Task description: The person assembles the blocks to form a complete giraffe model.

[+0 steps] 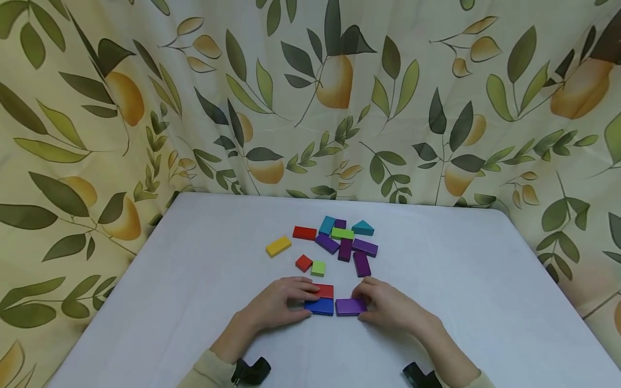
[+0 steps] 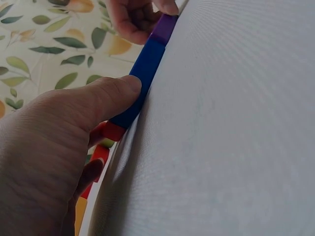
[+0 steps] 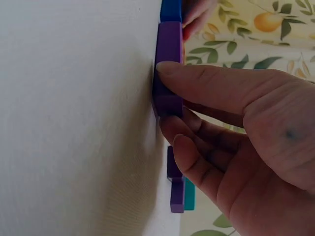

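Observation:
On the white table my left hand [image 1: 281, 303] holds a red block [image 1: 325, 291] and a blue block [image 1: 320, 307] that lie against each other. Its thumb presses the blue block's near side in the left wrist view, while the fingers reach over the red one. My right hand [image 1: 390, 304] pinches a purple block [image 1: 350, 307] by its right end, thumb on the near side. A narrow gap shows between the purple and blue blocks in the head view. Just beyond the hands lie a small red block [image 1: 304, 263] and a light green block [image 1: 318, 268].
Farther back sits a loose cluster of purple, teal and green blocks, with a teal triangle [image 1: 363, 228] at its right. A long red block [image 1: 304, 233] and a yellow block [image 1: 278, 246] lie to its left. A leaf-and-fruit patterned curtain [image 1: 310, 124] hangs behind the table [image 1: 461, 269].

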Motion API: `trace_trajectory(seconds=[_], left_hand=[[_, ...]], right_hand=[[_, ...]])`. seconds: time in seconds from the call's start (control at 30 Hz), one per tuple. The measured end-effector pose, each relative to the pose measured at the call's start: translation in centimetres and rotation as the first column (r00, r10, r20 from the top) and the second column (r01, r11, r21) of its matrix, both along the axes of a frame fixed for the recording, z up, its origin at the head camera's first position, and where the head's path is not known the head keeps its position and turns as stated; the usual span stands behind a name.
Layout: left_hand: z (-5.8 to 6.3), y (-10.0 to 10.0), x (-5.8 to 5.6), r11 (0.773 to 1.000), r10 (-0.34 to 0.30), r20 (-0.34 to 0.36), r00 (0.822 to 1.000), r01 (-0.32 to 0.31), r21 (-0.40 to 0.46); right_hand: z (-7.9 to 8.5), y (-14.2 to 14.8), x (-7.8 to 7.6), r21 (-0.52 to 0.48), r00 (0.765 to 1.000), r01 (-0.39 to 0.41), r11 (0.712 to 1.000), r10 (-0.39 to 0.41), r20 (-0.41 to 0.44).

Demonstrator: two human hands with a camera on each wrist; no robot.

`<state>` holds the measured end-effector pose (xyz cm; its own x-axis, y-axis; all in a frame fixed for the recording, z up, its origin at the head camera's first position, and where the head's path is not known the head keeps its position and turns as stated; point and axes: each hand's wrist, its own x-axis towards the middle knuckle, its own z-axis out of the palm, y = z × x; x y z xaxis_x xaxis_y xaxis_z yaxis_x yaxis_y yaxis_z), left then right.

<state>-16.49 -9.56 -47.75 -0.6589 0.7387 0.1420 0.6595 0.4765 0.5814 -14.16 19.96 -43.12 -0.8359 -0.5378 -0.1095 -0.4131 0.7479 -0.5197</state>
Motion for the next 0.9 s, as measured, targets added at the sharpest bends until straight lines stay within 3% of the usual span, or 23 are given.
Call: trace_trajectory(seconds=[0.3, 0.9], left_hand=[[0.20, 0.03, 0.22, 1.000, 0.013, 0.017, 1.000, -0.013, -0.010], [0.02, 0.12, -0.30, 1.000, 0.022, 0.021, 1.000, -0.022, -0.003]], right_hand=[[-0.02, -0.25, 0.32, -0.057, 0.997, -0.078, 0.995, 0.077, -0.011], [-0.32, -0.34, -0.53, -0.020, 0.999, -0.023, 1.000, 0.022, -0.031]])
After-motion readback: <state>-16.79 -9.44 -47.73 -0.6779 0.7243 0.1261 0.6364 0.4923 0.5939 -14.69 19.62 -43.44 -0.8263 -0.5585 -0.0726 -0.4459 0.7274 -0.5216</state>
